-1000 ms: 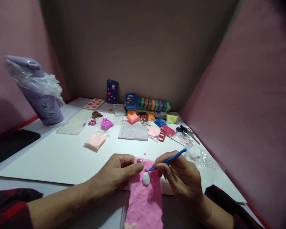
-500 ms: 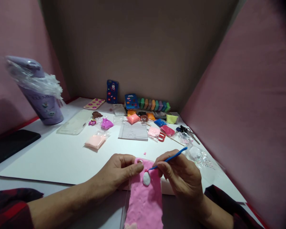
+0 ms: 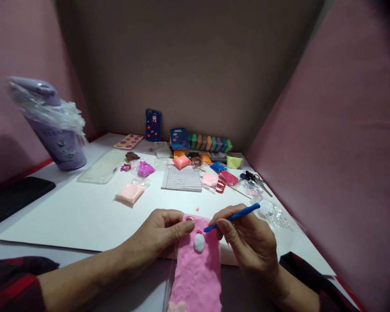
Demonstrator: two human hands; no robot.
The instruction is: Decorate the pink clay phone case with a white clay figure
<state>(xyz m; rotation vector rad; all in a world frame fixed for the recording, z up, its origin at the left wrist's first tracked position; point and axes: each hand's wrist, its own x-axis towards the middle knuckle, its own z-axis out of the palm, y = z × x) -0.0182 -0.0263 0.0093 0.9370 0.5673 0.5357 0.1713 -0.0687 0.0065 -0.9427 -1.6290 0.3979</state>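
Observation:
A phone case [image 3: 198,277] covered in bumpy pink clay is held upright at the table's near edge. My left hand [image 3: 164,232] is closed on its upper left side, thumb beside the camera hole. On the case sits a white clay oval [image 3: 199,243] with a small darker pink clay piece [image 3: 199,232] at its top. My right hand [image 3: 247,238] pinches a blue modelling tool [image 3: 235,216]; its tip is just right of the darker pink piece. Whether the tip touches the clay I cannot tell. A pale peach patch [image 3: 177,307] shows at the case's lower left.
A white board [image 3: 84,221] covers the table. On it lie a peach clay packet [image 3: 132,192], a notepad [image 3: 182,178], red-handled scissors [image 3: 220,186], keys [image 3: 256,178] and a clear case [image 3: 100,167]. A purple bottle [image 3: 56,130] and a black phone [image 3: 19,197] stand left.
The blue tool has turned in my right fingers, and its tip has shifted slightly right, off the darker pink piece. My left hand and the case stay almost still.

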